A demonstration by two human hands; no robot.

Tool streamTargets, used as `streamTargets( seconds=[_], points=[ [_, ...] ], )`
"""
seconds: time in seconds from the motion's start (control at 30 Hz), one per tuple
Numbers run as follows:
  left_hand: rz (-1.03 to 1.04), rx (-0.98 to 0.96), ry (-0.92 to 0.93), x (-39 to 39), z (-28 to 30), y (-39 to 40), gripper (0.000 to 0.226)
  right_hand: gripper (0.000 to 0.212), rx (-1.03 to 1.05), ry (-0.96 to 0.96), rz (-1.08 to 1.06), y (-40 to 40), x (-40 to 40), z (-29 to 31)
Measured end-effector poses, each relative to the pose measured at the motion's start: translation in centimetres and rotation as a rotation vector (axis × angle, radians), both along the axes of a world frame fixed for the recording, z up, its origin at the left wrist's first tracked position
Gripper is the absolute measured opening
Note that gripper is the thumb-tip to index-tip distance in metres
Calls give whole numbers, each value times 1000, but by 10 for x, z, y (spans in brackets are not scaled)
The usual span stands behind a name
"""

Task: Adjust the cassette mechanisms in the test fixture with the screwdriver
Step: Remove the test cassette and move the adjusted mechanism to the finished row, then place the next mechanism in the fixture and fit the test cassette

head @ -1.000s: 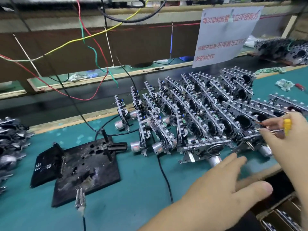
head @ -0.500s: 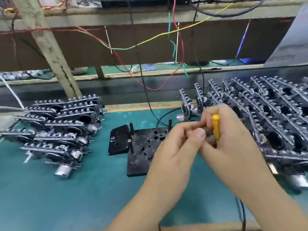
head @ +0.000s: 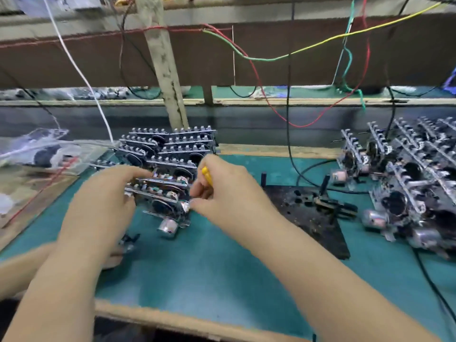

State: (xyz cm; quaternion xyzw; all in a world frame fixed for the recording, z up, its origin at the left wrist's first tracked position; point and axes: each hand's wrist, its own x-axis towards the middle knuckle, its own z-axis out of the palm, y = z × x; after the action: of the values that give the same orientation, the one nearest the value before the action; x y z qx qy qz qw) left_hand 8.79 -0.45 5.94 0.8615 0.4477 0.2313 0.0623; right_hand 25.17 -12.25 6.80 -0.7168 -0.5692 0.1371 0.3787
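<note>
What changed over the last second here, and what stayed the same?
The view swung left, from the right stack to the left stack. The left hand, flat on the mat a second ago, now grips a mechanism at the left stack; the right hand came across to its other end. The yellow screwdriver stays in the right hand, and the fixture stays empty.

You are at an electronics assembly bench: a teal work mat, stacked metal cassette mechanisms left and right, loose coloured wires hanging above.
</note>
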Motion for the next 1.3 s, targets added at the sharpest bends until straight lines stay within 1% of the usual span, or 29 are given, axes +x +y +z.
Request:
streamTargets(
  seconds=[0.03, 0.1, 0.17, 0.27, 0.33, 0.4, 0.5, 0.57, 0.63, 0.7, 0.77, 0.83, 0.9, 0.93, 1.0, 1.07, 1.1, 1.13, 1.17, 1.23, 1.27, 1.3],
  points=[
    [12, -23, 38, -2, -2, 7, 56, 36, -8, -17, 20, 12, -6, -3],
    [1, -67, 56, -2, -5, 15, 44, 29, -12, -81, 46, 31, -17, -9],
    [-32, -49, 64, 0, -5, 18, 35, 28, -21, -137, 52, 42, -24, -17],
    [-105, 41, 102, 3, -2, 19, 36, 35, -7, -220, 28, 46, -25, -25],
    [-130, 65, 113, 3, 1, 17, 41, 39, 15, -222, 32, 40, -22, -25],
    [-161, 88, 106, 6, 5, 13, 43, 36, 37, -194, 40, 29, -17, -21],
    [-260, 161, 29, 12, 16, 2, 43, 32, 106, -159, 2, 5, -7, -6],
    [-325, 219, -44, 20, 27, -8, 38, 35, 149, -144, -29, -12, 3, 13],
    [-402, 269, -134, 30, 41, -18, 33, 41, 193, -90, -48, -30, 16, 34],
    [-500, 360, -195, 44, 54, -32, 25, 45, 195, -42, -76, -49, 32, 52],
    [-636, 503, -205, 64, 61, -49, 10, 42, 81, -17, -115, -66, 53, 63],
    [-738, 625, -211, 86, 60, -64, 5, 57, -123, -67, -154, -80, 78, 71],
    [-799, 686, -260, 107, 50, -76, 8, 67, -319, -89, -149, -87, 97, 72],
    [-819, 704, -299, 115, 43, -81, 11, 69, -388, -72, -138, -90, 104, 71],
    [-846, 705, -375, 128, 30, -88, 14, 71, -443, -29, -139, -93, 117, 64],
    [-860, 618, -411, 136, 20, -88, 10, 72, -431, -48, -173, -97, 127, 55],
    [-862, 530, -408, 139, 17, -85, 16, 72, -420, -96, -192, -98, 132, 52],
    [-857, 418, -380, 140, 15, -80, 32, 70, -412, -169, -199, -99, 135, 48],
    [-849, 301, -325, 140, 14, -73, 54, 70, -410, -254, -190, -98, 138, 44],
    [-810, 98, -178, 140, 12, -56, 96, 70, -424, -386, -143, -93, 144, 37],
    [-786, 14, -95, 140, 11, -49, 110, 70, -437, -417, -115, -89, 145, 33],
    [-767, -49, -16, 141, 9, -43, 118, 70, -447, -431, -85, -86, 145, 29]
  ],
)
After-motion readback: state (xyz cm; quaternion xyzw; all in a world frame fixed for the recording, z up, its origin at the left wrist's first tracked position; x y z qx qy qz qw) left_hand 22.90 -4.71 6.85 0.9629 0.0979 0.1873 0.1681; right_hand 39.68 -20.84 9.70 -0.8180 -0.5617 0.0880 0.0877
